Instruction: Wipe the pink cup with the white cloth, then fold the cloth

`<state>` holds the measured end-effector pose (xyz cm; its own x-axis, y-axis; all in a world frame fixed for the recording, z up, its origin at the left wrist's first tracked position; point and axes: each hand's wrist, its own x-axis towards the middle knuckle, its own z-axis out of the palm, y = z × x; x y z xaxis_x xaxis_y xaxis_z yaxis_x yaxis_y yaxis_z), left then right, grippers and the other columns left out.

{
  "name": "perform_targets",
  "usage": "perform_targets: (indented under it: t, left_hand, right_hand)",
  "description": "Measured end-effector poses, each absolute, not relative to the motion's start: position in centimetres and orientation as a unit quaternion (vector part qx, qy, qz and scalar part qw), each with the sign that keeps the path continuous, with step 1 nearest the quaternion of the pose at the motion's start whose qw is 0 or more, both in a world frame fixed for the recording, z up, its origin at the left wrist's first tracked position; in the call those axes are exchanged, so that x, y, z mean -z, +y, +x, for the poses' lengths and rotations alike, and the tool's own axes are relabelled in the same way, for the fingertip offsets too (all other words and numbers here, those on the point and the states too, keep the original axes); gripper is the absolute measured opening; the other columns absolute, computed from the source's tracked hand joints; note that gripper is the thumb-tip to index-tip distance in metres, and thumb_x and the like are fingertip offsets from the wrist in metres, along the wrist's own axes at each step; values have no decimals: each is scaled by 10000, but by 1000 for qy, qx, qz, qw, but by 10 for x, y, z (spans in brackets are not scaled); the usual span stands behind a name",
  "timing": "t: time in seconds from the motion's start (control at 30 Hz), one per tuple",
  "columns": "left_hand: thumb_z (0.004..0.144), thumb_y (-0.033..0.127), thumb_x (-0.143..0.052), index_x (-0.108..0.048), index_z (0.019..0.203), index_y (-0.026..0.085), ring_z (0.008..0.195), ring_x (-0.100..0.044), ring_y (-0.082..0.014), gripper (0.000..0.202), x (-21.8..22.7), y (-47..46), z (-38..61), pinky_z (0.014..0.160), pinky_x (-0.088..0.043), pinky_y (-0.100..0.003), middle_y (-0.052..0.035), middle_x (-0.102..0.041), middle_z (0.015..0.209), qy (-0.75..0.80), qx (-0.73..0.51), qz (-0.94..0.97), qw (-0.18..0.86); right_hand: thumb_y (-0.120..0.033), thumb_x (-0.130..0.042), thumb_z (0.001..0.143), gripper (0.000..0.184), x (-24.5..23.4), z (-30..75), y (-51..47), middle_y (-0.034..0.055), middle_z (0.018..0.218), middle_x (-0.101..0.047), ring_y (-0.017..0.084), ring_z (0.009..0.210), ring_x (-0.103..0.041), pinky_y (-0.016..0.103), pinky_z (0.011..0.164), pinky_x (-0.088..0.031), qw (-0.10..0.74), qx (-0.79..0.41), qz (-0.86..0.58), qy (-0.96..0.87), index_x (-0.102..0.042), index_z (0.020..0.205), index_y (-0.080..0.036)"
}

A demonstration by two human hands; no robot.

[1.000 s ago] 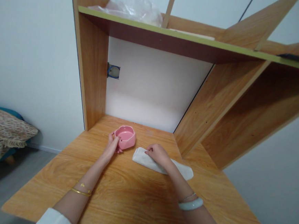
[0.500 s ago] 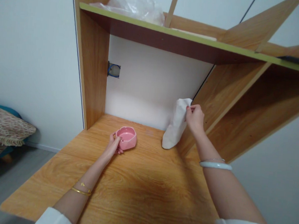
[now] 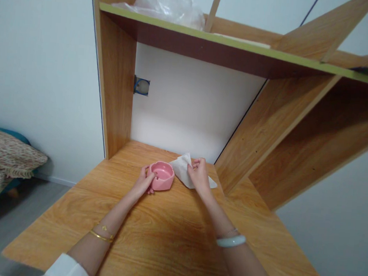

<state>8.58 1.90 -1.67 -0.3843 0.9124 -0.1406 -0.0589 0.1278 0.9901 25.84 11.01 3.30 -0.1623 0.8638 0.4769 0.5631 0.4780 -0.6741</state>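
Note:
A pink faceted ashtray [image 3: 164,183] with a round hollow sits on the wooden desktop [image 3: 151,229]. My left hand [image 3: 144,180] grips its left side, thumb at the rim and fingers round the outer wall. Just right of it, a white tissue [image 3: 181,172] hangs creased and partly folded, pinched in the fingertips of my right hand [image 3: 199,176]. The tissue's left corner comes close to the ashtray's rim; whether they touch I cannot tell. Part of the tissue is hidden behind my right hand.
Above the desktop runs a shelf [image 3: 186,29] with a clear plastic bag [image 3: 171,11] on it. Wooden side panels [image 3: 117,77] flank the recess. An uncovered socket box [image 3: 141,86] is in the back wall. A patterned throw [image 3: 7,154] lies on blue furniture at left.
My right hand has brought the tissue left and down, from beside the right panel to next to the ashtray. The ashtray, in my left hand, sits slightly farther right.

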Motion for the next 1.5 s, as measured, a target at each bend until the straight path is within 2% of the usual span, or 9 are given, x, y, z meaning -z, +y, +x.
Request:
perform_targets:
  t: [0.23,0.37,0.47,0.6,0.73,0.83,1.03,1.27,1.5]
  left_hand:
    - [797,369,-458,-270,1257,200,313,-481,-91,525,19,14,93,327,-390,-176,16,-596,581,637,-530,415,376]
    - [799,368,-471,-322,1241,202,374,-511,-89,496,18,10,97,393,-440,-211,-34,-640,776,633,-529,453,337]
    - [762,307,-531,-416,1182,191,732,-624,-157,451,15,10,99,673,-502,-270,-72,-616,991,616,-551,484,287]
    - [729,209,-529,-452,1163,182,1060,-513,-189,442,11,8,102,943,-373,-317,-73,-545,1151,596,-556,527,241]
    - [708,179,-520,-442,1192,183,1104,-469,-196,490,8,3,108,978,-335,-341,-63,-517,1184,587,-526,585,192]
    - [698,168,-517,-429,1218,204,1101,-461,-194,529,5,-2,112,976,-335,-343,-56,-503,1194,576,-491,635,158]
    - [662,154,-539,-412,1249,239,1045,-492,-199,606,-1,-9,118,940,-375,-340,-50,-516,1139,570,-444,678,134]
    - [777,316,-521,-365,1285,219,1101,-468,-216,541,0,-6,117,947,-367,-362,-82,-481,1205,585,-446,663,138]
    - [706,407,-645,-151,1364,171,1237,-341,-253,856,17,-1,128,1025,-276,-393,-142,-328,1360,542,-505,642,197]
  right_hand:
    - [-294,-454,735,163,-9,241,73,-12,733,-512,127,572,-468,240,555,-387,474,-272,-414,-728,-372,860,-229]
    - [-376,-461,766,188,-2,240,61,-29,663,-521,126,554,-471,236,549,-385,450,-308,-395,-739,-408,863,-224]
    - [-375,-426,786,213,4,245,64,-41,619,-489,133,550,-478,239,546,-388,446,-309,-411,-732,-429,919,-208]
    - [-360,-536,700,441,14,252,74,-15,702,-500,158,625,-497,272,595,-411,423,-244,-476,-732,-432,1084,-167]
    - [-309,-597,634,604,23,257,81,30,825,-581,182,725,-555,301,669,-443,392,-296,-482,-726,-398,1179,-140]
    - [-251,-549,652,461,27,259,80,46,927,-618,184,835,-579,287,728,-446,387,-338,-470,-718,-479,1100,-164]
    - [-239,-435,718,276,27,264,77,61,815,-670,203,766,-609,276,675,-447,330,-341,-475,-741,-615,903,-143]
    - [-275,-389,759,341,32,262,74,90,880,-677,220,827,-611,282,706,-444,359,-316,-494,-726,-627,958,-132]
    - [-338,-397,760,379,35,259,74,108,883,-675,229,823,-619,284,707,-460,436,-371,-519,-635,-611,966,-103]
